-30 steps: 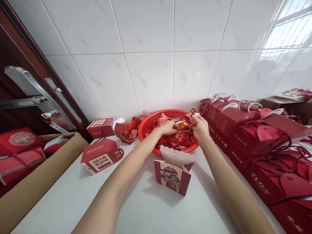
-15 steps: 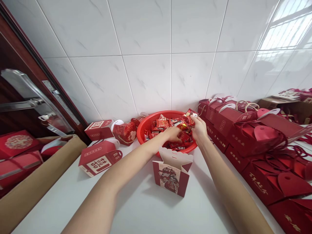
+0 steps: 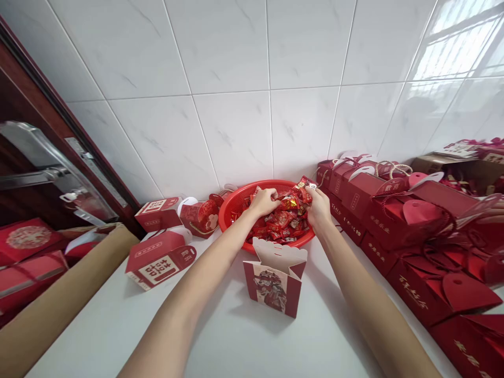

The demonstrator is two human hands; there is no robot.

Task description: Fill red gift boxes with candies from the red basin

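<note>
A red plastic basket (image 3: 227, 210) full of red wrapped candies (image 3: 275, 226) stands against the wall. My left hand (image 3: 265, 202) is over its left half, fingers closed in a pinch at a wrapped candy, which they partly hide. At the basket's right rim my right hand (image 3: 319, 207) is shut on red-wrapped candies (image 3: 304, 190), one showing a white label. In front of the basket an open dark-red paper gift box (image 3: 271, 289) stands upright between my forearms, its scalloped top edge raised. How much lies inside it is hidden.
Stacked red gift boxes (image 3: 378, 226) with cords line the right side. Several closed boxes (image 3: 159, 262) stand at left on the white table (image 3: 232, 346). A cardboard carton (image 3: 74, 273) with red boxes is at far left, beside a door handle (image 3: 35, 176). Tiled wall (image 3: 232, 131) rises behind.
My left hand has risen from the candies and moved left, its fingers now pinched. My right hand stays at the right rim with its candies. The view has shifted slightly.
</note>
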